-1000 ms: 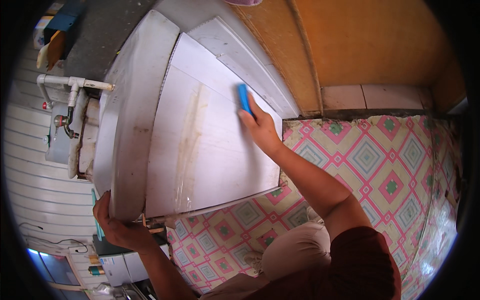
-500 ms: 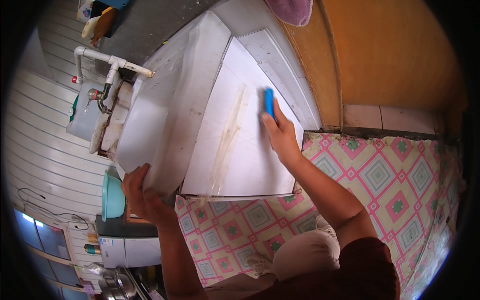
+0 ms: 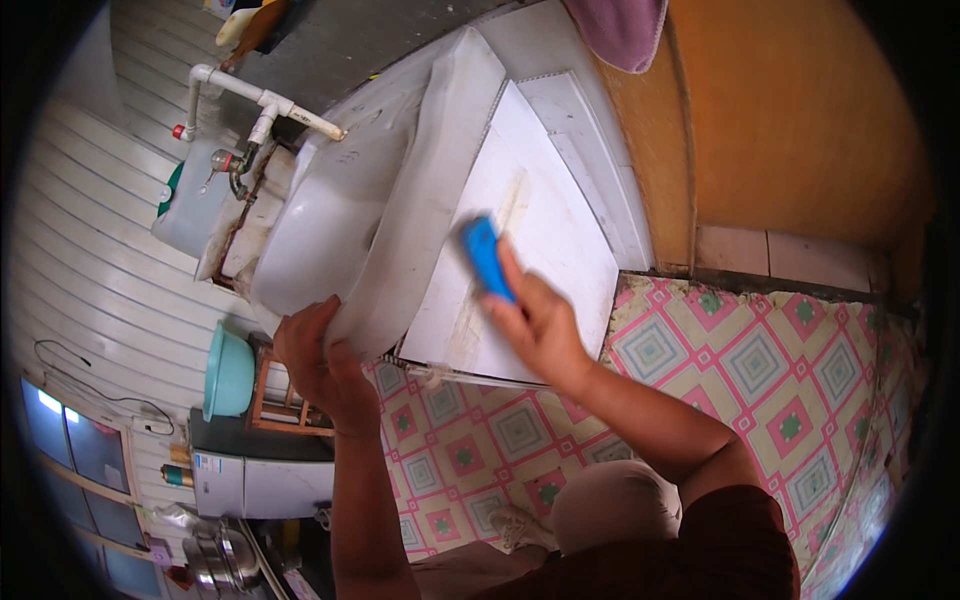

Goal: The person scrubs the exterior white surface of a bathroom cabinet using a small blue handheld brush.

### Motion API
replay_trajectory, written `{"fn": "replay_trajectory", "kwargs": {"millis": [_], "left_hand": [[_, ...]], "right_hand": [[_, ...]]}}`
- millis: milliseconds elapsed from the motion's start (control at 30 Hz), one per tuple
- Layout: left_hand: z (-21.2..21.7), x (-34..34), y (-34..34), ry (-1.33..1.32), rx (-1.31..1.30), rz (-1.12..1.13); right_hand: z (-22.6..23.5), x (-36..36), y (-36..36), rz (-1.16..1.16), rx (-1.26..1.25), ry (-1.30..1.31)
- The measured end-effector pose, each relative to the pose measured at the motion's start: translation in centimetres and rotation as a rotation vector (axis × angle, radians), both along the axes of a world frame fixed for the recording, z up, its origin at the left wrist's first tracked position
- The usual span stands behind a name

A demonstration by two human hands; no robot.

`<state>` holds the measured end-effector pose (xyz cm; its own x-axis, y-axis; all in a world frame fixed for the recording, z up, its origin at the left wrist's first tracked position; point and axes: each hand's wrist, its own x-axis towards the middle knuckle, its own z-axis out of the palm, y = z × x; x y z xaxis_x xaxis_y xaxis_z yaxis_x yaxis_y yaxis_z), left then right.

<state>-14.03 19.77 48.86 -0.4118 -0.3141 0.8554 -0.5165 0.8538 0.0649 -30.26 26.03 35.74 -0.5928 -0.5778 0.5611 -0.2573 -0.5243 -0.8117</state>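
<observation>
Right hand [image 3: 535, 325] with fingers curled around a bright blue scrubbing pad [image 3: 485, 258], pressed flat on the big white plastic cabinet door [image 3: 545, 220], left hand [image 3: 320, 365] gripping the near left edge of the white basin unit [image 3: 330, 225], pink patterned floor mat [image 3: 740, 360] on the right

Below me I see a floor covering of pink, teal and cream diamond-patterned vinyl [image 3: 760, 370] spreading to the right. An orange-brown wall [image 3: 800, 110] rises beyond it, with a strip of pale tiles [image 3: 790, 260] at its foot. A mauve cloth [image 3: 620, 30] hangs at the top edge. To my left, a white plastic pipe [image 3: 260, 100] with a red-handled tap runs across white grooved wall panelling [image 3: 90, 270]. Lower down, a turquoise plastic basin [image 3: 228, 372] leans beside a small wooden rack [image 3: 285, 400], and shiny steel pots [image 3: 215, 562] sit near the bottom edge.
</observation>
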Motion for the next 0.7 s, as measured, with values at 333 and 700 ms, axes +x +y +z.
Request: {"fn": "replay_trajectory", "kwargs": {"millis": [333, 700], "left_hand": [[0.3, 0.3, -0.3, -0.034, -0.029, -0.031], [0.0, 0.4, -0.2, 0.002, -0.013, -0.002]], "right_hand": [[0.2, 2.9, 2.1, 0.131, -0.032, -0.046], [-12.7, 4.6, 2.2, -0.003, 0.247, -0.143]]}}
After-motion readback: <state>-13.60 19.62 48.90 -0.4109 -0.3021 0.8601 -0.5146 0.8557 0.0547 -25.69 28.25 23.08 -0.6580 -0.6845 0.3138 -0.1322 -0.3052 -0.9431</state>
